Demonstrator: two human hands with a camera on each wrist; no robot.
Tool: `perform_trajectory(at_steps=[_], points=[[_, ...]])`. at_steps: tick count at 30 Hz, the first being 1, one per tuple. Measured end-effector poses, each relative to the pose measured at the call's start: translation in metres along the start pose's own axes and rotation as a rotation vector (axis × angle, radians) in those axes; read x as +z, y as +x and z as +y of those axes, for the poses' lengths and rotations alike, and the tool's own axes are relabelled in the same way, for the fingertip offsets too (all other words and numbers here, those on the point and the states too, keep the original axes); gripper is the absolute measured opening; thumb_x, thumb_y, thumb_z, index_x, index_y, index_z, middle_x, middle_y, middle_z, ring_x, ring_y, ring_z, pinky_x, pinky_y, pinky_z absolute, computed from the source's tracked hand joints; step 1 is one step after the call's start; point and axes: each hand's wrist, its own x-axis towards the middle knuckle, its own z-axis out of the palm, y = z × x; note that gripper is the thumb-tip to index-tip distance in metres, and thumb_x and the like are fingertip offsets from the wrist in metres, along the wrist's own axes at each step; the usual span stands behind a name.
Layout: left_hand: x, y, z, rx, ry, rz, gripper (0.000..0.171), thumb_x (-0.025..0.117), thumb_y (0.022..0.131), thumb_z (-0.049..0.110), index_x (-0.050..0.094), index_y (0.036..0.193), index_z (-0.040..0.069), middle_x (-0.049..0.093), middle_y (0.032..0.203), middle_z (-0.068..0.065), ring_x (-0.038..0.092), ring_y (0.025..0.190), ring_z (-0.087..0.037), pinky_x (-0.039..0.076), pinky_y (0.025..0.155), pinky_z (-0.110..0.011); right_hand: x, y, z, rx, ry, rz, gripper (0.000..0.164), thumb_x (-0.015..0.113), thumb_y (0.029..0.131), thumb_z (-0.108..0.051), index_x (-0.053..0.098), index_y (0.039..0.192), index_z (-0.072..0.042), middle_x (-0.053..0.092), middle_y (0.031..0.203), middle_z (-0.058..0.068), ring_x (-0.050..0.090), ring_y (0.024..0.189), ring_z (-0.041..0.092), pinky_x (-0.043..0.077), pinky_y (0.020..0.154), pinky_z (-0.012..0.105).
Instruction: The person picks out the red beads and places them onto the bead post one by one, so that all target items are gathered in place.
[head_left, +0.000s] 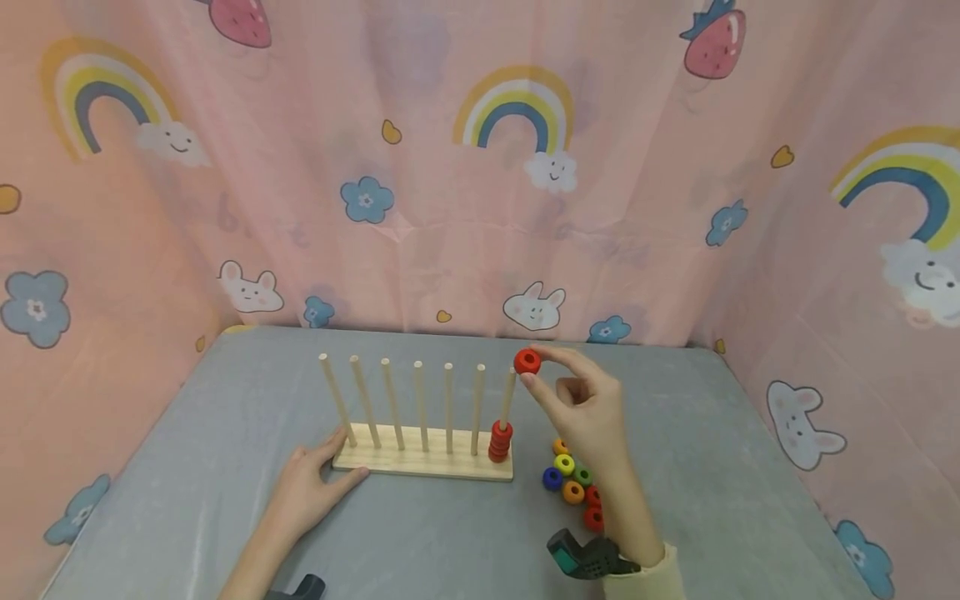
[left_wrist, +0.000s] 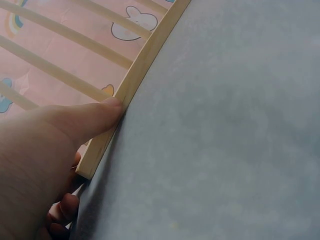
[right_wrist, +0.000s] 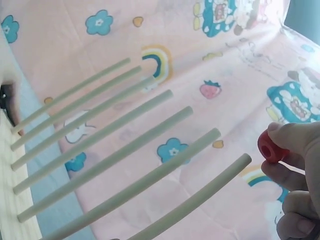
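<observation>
A wooden peg rack (head_left: 431,464) stands on the table with a row of several upright pegs. My left hand (head_left: 303,490) holds the rack's left end, its thumb (left_wrist: 102,117) along the front edge and its fingers around the end. Several red beads (head_left: 499,443) are stacked on the rightmost peg. Between thumb and forefinger, my right hand (head_left: 592,412) pinches another red bead (right_wrist: 270,146) close to that peg's tip (right_wrist: 245,159). A small gap separates bead and peg in the right wrist view. The remaining pegs carry no beads.
Loose beads in yellow (head_left: 564,465), blue (head_left: 552,478), orange (head_left: 573,492), green and red lie right of the rack, partly hidden by the right forearm. A grey cloth (head_left: 420,542) covers the table. Pink patterned curtains (head_left: 420,250) hang behind and at both sides.
</observation>
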Motion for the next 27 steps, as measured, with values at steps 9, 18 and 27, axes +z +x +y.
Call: perform_trajectory(at_steps=[9,18,27], points=[[0.0002,0.0013,0.0006,-0.004,0.005,-0.009,0.082,0.083,0.091,0.049,0.056,0.152,0.000,0.056,0.155,-0.015,0.058,0.097,-0.030,0.053,0.083,-0.049,0.0054,-0.0005,0.0028,-0.067,-0.073,-0.008,0.037,0.085,0.089,-0.002,0.079,0.124,-0.010,0.072,0.102,0.004,0.028,0.041,0.005,0.023,0.039,0.022],[-0.0002,0.0007,0.0012,0.005,0.003,0.000,0.081,0.084,0.090,0.046,0.058,0.150,0.000,0.057,0.153,-0.016,0.058,0.096,-0.029,0.053,0.082,-0.048,0.0064,-0.0023,0.0070,-0.038,-0.077,-0.016,0.036,0.085,0.090,-0.005,0.079,0.125,-0.009,0.071,0.102,0.004,0.027,0.041,0.005,0.023,0.039,0.023],[-0.0010,-0.0004,0.0010,-0.004,-0.006,-0.009,0.081,0.084,0.091,0.047,0.057,0.151,0.000,0.056,0.154,-0.016,0.057,0.094,-0.028,0.052,0.080,-0.047,0.0106,-0.0033,0.0072,-0.019,-0.076,-0.030,0.035,0.086,0.090,-0.007,0.079,0.124,-0.011,0.071,0.101,0.005,0.027,0.041,0.004,0.024,0.038,0.024]])
